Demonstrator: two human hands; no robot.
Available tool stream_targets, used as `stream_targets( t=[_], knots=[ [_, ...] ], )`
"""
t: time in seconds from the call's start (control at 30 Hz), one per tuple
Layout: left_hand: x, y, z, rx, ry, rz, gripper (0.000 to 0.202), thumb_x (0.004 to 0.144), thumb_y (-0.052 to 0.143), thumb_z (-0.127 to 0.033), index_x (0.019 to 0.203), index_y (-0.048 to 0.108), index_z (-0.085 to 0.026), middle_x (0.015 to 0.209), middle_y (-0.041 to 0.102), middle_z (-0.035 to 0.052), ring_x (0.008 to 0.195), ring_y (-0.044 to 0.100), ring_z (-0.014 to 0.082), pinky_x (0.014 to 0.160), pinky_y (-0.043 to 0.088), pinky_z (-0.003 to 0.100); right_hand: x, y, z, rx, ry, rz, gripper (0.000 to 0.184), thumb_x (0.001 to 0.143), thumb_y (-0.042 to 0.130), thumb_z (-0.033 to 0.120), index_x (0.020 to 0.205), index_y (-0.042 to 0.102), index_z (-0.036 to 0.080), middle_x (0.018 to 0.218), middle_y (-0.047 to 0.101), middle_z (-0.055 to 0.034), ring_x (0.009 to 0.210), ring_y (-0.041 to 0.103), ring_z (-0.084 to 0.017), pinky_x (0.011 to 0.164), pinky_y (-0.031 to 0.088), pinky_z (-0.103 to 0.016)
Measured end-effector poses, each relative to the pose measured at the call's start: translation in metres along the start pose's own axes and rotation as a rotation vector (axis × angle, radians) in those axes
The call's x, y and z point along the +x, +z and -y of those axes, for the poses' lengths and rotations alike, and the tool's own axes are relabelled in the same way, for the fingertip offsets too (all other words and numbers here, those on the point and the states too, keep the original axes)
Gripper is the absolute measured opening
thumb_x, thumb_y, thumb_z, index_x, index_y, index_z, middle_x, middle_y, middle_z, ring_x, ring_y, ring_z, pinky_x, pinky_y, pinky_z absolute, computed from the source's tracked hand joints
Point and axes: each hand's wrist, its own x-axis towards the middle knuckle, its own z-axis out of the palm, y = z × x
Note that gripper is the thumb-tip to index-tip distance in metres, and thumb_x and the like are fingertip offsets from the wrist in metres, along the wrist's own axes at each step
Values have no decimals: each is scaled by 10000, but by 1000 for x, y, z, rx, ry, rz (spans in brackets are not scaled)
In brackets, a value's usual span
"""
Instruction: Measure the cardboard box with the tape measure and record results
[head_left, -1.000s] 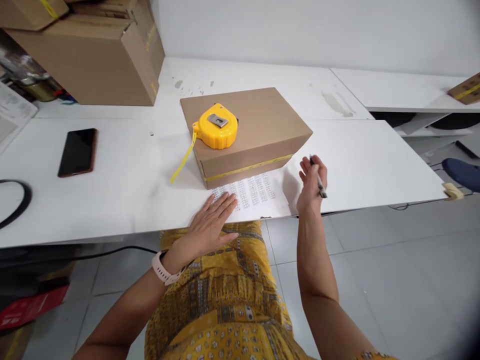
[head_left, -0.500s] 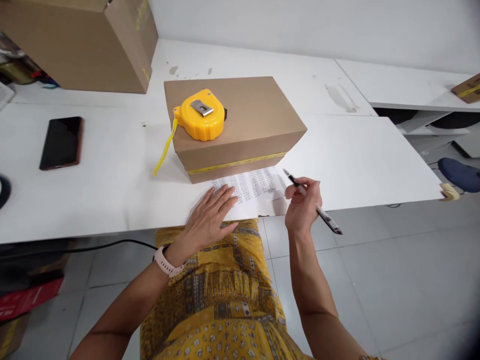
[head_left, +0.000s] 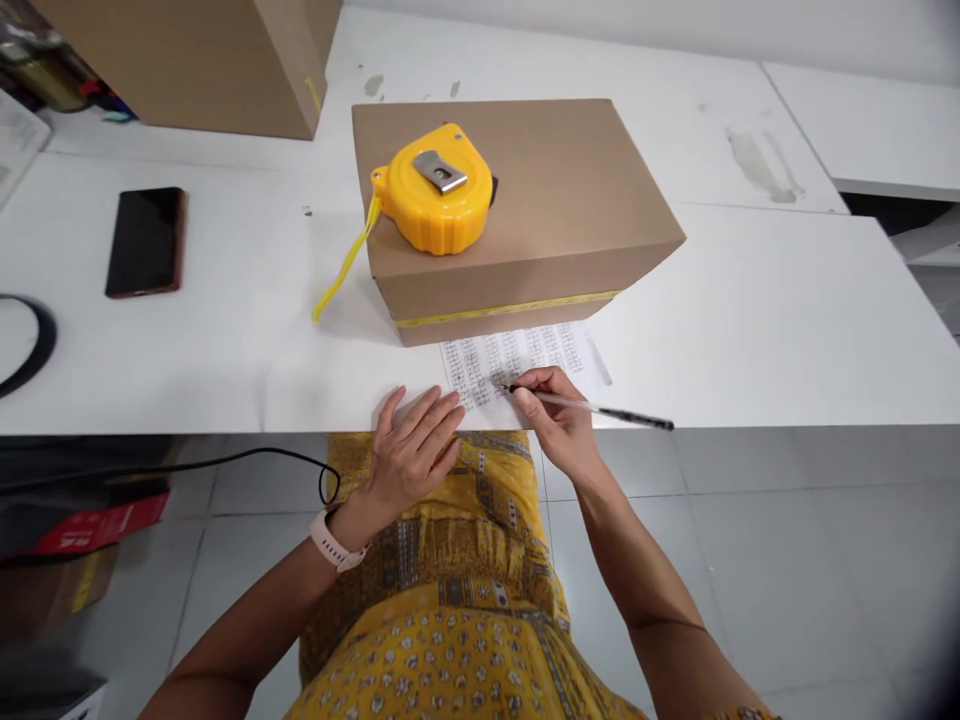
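Note:
My right hand [head_left: 559, 422] is closed around a pen [head_left: 592, 405], whose tip is at a sheet of paper [head_left: 480, 375] filled with columns of handwriting. My left hand [head_left: 416, 440] lies flat at the paper's lower left corner, fingers stretched over the table edge. Behind the paper stands a brown cardboard box [head_left: 547, 180] with a yellow strip along its front side; the paper's far part is hidden beneath or behind it. On top of the box rests a yellow tape measure [head_left: 442, 195] with a metal clip and a yellow wrist cord.
A dark phone [head_left: 146, 240] lies on the white table [head_left: 240, 330] to the left, near a black curved object [head_left: 37, 345] at the edge. At the back left stands a larger cardboard box [head_left: 217, 70]. A black cable [head_left: 247, 453] hangs below the table's front edge.
My right hand has moved left with the pen, bringing its tip down to the paper. My left hand has shifted slightly left. The camera view has tilted down and come closer.

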Motion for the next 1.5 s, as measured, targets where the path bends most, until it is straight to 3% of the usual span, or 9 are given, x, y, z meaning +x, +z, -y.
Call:
stream_targets(
  t=[0.33,0.5,0.57,0.73,0.93,1.07,1.17,1.33,1.5],
  knots=[
    [-4,-3,2,-9,-25,26,493,960,579,-240,1449,525,-271,1363,682,77,1341,583,298,1234,199,627,-17,5,2,-6,13,50,197,920,676,413,1020,645,247,865,696,-3,750,640,-154,662,494,-288],
    [-3,-3,3,55,10,11,505,942,604,-242,1439,520,-271,1341,697,68,1319,603,290,1246,193,614,-8,-29,-8,-291,-96,-499,299,1017,466,428,1173,644,246,1118,739,-66,1106,669,-221,976,503,-416],
    [-3,-2,3,55,9,7,532,933,618,-238,1449,501,-282,1334,702,62,1314,608,288,1246,199,616,-9,-43,-17,-472,-53,-581,332,1020,437,415,1211,652,250,1188,730,-72,1159,654,-239,1031,477,-457],
    [-6,0,7,20,-17,-23,497,927,629,-243,1412,528,-289,1318,710,69,1296,622,298,1224,239,650,-26,-44,-35,-686,-107,-459,330,1007,444,365,1202,685,253,1218,728,-83,1218,634,-263,1074,456,-490],
    [-5,-3,-2,-12,-72,-116,412,916,634,-221,1326,592,-212,1304,709,125,1276,628,319,1170,373,616,-36,-31,-30,-722,-174,-468,338,1012,426,331,1256,649,260,1206,724,-87,1192,626,-265,1074,428,-510],
    [1,9,-31,-84,-7,-90,530,929,593,-216,1446,497,-150,1345,679,151,1325,586,312,1116,470,549,-35,-16,-10,-567,-260,-552,292,995,474,341,1198,671,274,1051,720,-79,986,640,-244,973,459,-476],
    [4,23,-45,-52,8,-30,557,926,580,-193,1461,474,-84,1359,664,182,1321,583,317,1131,452,519,-27,2,6,-313,-186,-430,217,987,526,392,983,701,264,890,685,-41,827,629,-202,813,503,-389],
    [0,41,-41,35,51,-82,520,905,578,-125,1415,521,-42,1299,699,181,1293,598,284,1174,382,451,-8,24,9,-11,-13,-108,220,907,672,444,910,638,226,800,654,2,681,593,-133,633,485,-280],
    [-3,48,-36,54,59,-135,462,910,559,-108,1370,574,-67,1230,739,142,1227,642,255,1167,376,407,-4,32,2,16,1,-154,282,850,727,414,747,555,216,622,557,42,551,503,-104,519,410,-243]
  ],
)
